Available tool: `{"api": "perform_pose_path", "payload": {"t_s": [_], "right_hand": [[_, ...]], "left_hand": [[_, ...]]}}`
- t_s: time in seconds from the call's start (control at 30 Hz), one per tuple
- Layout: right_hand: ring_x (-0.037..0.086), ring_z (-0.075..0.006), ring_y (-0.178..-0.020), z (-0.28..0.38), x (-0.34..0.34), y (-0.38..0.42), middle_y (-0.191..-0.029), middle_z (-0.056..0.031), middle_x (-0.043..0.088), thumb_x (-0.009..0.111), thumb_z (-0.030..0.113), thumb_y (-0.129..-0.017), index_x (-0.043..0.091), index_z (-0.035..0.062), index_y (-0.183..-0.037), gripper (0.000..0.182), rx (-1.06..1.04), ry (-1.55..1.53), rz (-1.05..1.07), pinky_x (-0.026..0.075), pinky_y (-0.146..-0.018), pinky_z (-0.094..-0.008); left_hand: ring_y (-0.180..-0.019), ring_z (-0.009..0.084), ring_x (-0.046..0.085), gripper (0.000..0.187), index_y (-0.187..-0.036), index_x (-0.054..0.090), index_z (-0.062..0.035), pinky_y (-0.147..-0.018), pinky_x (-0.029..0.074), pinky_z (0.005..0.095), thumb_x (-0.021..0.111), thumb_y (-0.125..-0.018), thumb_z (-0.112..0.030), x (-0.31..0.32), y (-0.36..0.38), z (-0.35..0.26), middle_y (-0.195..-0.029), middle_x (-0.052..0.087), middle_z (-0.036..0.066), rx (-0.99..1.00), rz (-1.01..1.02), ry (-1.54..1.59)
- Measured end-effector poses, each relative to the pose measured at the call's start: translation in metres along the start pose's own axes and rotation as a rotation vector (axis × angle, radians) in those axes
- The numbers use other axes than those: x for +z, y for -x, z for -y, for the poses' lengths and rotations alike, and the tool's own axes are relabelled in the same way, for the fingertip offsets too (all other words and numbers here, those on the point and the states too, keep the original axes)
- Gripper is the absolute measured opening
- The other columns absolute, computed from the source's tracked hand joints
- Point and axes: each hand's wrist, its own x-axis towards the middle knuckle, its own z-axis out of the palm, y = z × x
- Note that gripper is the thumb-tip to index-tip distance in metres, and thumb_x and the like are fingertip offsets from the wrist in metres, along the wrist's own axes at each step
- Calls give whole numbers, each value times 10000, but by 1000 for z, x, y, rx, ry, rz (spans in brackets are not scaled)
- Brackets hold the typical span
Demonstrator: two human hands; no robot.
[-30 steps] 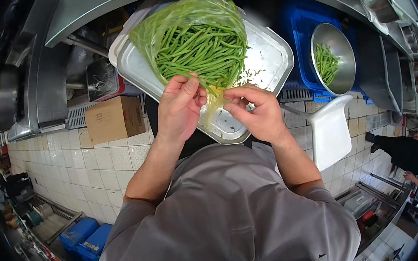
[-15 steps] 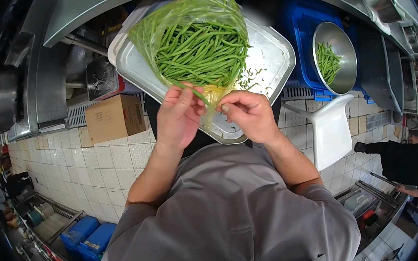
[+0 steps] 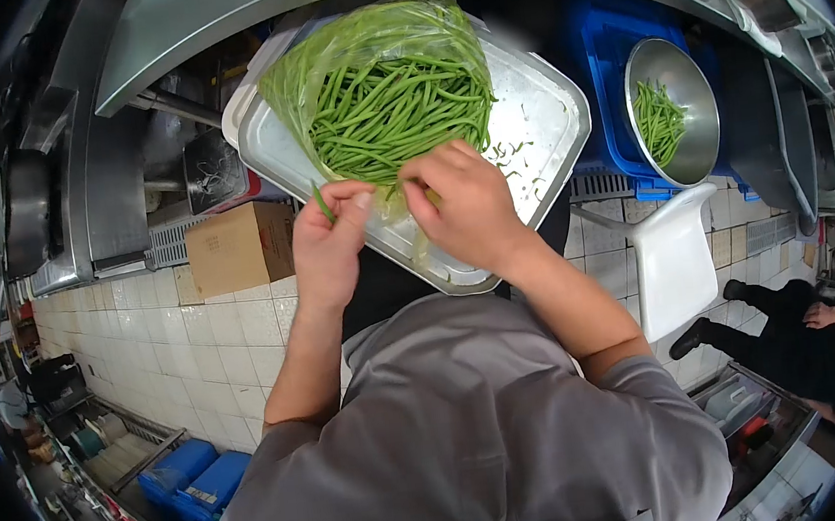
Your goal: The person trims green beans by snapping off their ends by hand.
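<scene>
My left hand [image 3: 331, 254] is closed around a green bean [image 3: 323, 203], whose end sticks up past the fingers. Just right of it, my right hand [image 3: 469, 203] reaches over the near edge of the bean heap, fingers curled and pressed together; whatever is at their tips is hidden. A clear plastic bag [image 3: 291, 92] lies open, full of green beans [image 3: 398, 112]. The bag rests on a metal tray [image 3: 548, 97], and small trimmed bean ends [image 3: 508, 156] are scattered to its right. Beneath my hands hangs the bag's near edge.
At right a steel bowl [image 3: 701, 123] with several beans [image 3: 659, 123] sits in a blue crate [image 3: 608, 51]. A white chair [image 3: 674, 266] stands below it. A cardboard box [image 3: 235, 248] is on the tiled floor at left. Another person [image 3: 797, 334] is at far right.
My right hand has moved up and left to the bean heap. My left hand has shifted left and down, its bean now pointing upward. The other person has changed position.
</scene>
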Motion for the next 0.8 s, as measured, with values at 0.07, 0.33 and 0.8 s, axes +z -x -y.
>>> {"api": "perform_pose_path", "payload": {"t_s": [0.07, 0.33, 0.8], "right_hand": [[635, -310, -812, 20, -20, 5, -831, -107, 660, 715, 22, -799, 677, 61, -889, 105, 52, -102, 44, 519, -715, -410], [661, -315, -768, 19, -57, 35, -872, -120, 711, 706, -31, -790, 709, 35, -991, 212, 119, -135, 65, 544, -726, -399], [610, -142, -611, -1, -22, 48, -863, -65, 699, 620, 23, -937, 667, 4, -1007, 87, 811, -782, -181, 501, -577, -275]], "left_hand": [[-723, 153, 613, 250, -1131, 719, -20, -645, 480, 286, 740, -883, 1, 27, 7, -13, -884, 651, 31, 274, -39, -370], [-760, 270, 698, 196, -1024, 751, -19, -670, 546, 341, 782, -831, -23, 49, -3, -17, -873, 714, 124, 646, 193, -831], [-659, 158, 617, 105, -997, 734, -48, -594, 492, 301, 751, -892, -49, 50, 5, -6, -846, 706, 74, 288, 184, -618]]}}
